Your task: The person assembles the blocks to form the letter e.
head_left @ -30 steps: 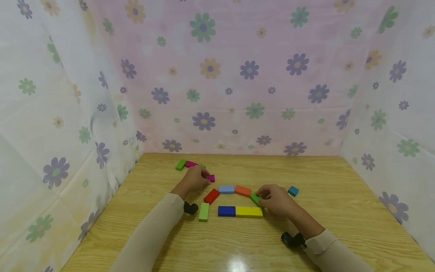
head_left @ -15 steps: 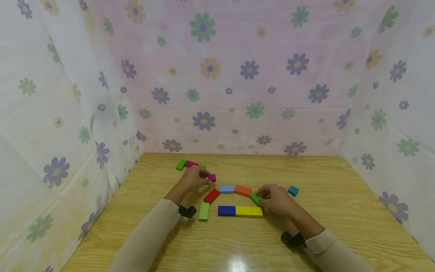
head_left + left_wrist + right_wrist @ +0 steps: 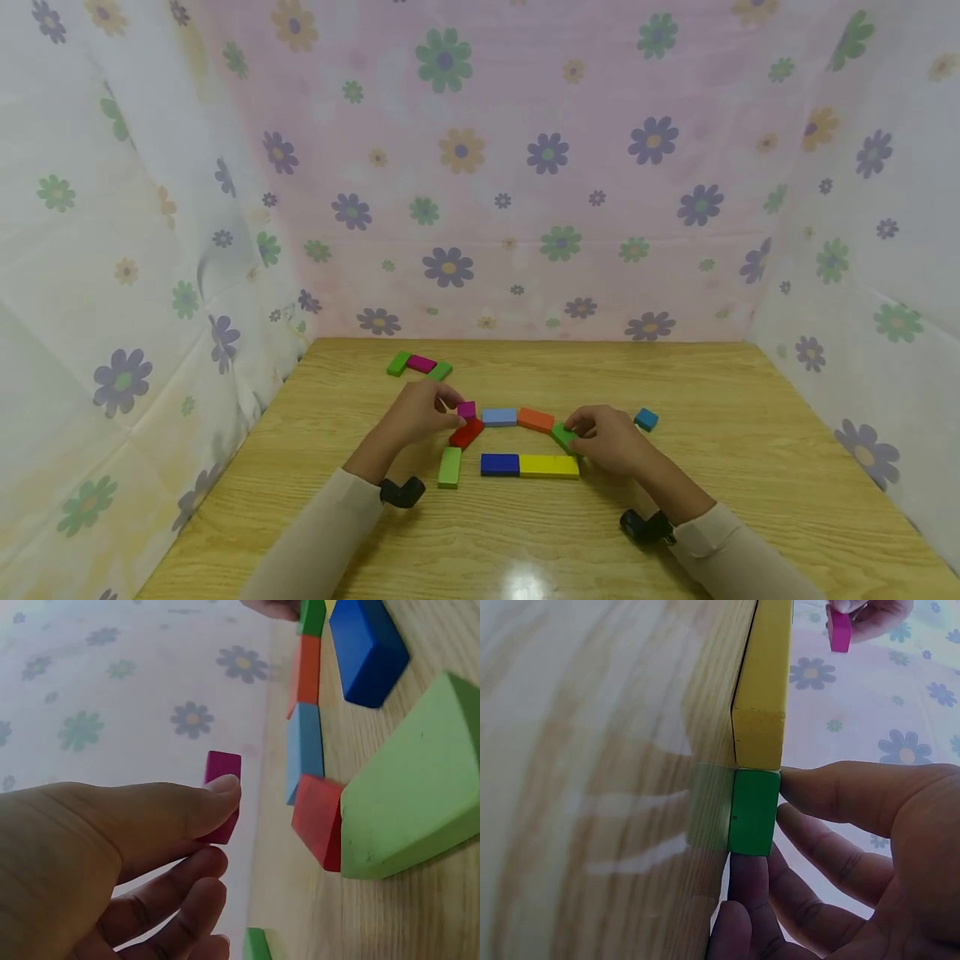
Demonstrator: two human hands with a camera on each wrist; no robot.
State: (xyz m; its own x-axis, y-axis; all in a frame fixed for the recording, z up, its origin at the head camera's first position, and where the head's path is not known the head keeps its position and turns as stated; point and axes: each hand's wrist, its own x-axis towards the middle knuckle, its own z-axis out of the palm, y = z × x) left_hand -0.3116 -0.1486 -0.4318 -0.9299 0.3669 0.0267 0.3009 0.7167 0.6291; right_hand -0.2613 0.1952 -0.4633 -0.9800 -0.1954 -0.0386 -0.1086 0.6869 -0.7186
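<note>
From my remote feed I log, nearest on the counter [image 3: 450,542]: light green block [image 3: 449,467], then dark blue block [image 3: 499,465] end to end with yellow block [image 3: 549,467]. Right hand [image 3: 611,437] grips a green block [image 3: 754,812] touching an orange block [image 3: 536,419]. Left hand [image 3: 416,412] pinches a magenta block [image 3: 467,410], raised near a red block [image 3: 467,434]. Toward right edge: small blue block [image 3: 646,419]. Near far left corner: three more blocks [image 3: 422,363].
</note>
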